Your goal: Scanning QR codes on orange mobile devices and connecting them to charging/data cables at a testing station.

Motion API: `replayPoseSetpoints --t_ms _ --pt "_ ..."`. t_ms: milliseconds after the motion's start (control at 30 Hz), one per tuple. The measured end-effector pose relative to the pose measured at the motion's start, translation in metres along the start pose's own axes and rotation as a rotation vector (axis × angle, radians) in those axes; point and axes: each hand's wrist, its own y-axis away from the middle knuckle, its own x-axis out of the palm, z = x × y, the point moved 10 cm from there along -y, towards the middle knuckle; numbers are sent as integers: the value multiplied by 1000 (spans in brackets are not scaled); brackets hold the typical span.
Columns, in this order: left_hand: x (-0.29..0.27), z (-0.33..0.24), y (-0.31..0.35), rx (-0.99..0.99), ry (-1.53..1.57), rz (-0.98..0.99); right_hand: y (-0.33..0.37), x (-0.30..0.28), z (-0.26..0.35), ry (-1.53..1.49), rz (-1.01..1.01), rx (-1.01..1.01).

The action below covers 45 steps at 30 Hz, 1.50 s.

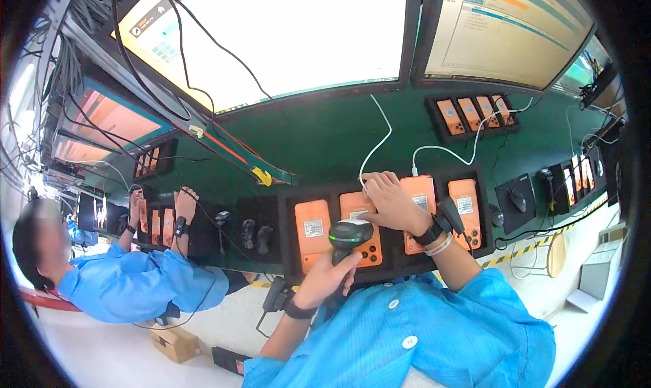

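My left hand (329, 279) is wrapped round the handle of a black barcode scanner (350, 233), whose green light is lit. The scanner's head is above an orange phone (369, 254), second from the left in a black foam tray (290, 242). At that phone's top edge, my right hand (393, 203) has its fingers bent at the end of a white cable (381, 140); its thumb lies over the phone, and the plug is partly hidden. Other orange phones with white labels fill the tray, including one at the left (312, 228) and one at the right (464, 208).
Two monitors (312, 42) (502, 35) stand behind the green bench (308, 137). A second tray of phones (451, 136) sits far right, near a mouse (517, 199) on a black pad. At left, a co-worker in blue (156, 286) handles phones. A carton (175, 342) is on the floor.
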Motion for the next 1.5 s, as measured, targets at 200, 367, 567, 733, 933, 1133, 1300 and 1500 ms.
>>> replayPoseSetpoints --t_ms 200,367,567,733,933,1133,1300,1500 --pt "-1 -2 -1 45 39 -35 0 2 0 -1 9 -11" --pt "-1 1 0 21 31 -28 0 3 -3 -5 27 21" --pt "-5 -6 -1 58 -18 -43 -1 -1 -1 -50 19 23" --pt "-97 -79 28 503 -617 -680 3 -14 16 -68 -52 -28" --pt "-210 -32 -3 213 -427 -689 10 2 35 -77 22 2" --pt "-269 66 -101 554 -487 -622 10 2 42 -47 -63 -9" --pt "-281 137 -166 443 -380 -493 8 18 33 -96 47 43" --pt "-246 105 -157 456 -328 -519 -1 26 27 -12 206 -53"
